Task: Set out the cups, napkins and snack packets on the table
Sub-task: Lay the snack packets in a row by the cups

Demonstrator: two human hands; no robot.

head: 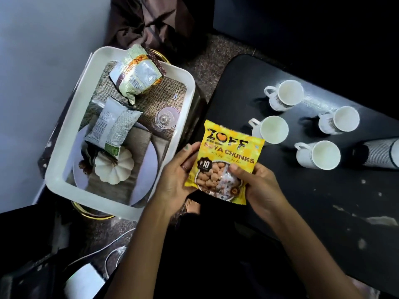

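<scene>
I hold a yellow soya chunks packet point(226, 156) upright in both hands, between the white tray and the black table. My left hand point(179, 171) grips its left edge and my right hand point(257, 184) grips its lower right corner. Several white cups point(274, 129) stand on the black table point(323, 212) to the right, all upright with their mouths open. Two more snack packets lie in the white tray point(58, 160): a silvery-green one point(136, 74) at the far end and a white and green one point(112, 128) in the middle.
The tray also holds a white pumpkin ornament point(113, 166), a plate point(151, 160), woven mats and a clear glass point(167, 117) lying down. A striped cylinder point(380, 155) lies at the table's right edge. White cables point(112, 251) run over the speckled floor below.
</scene>
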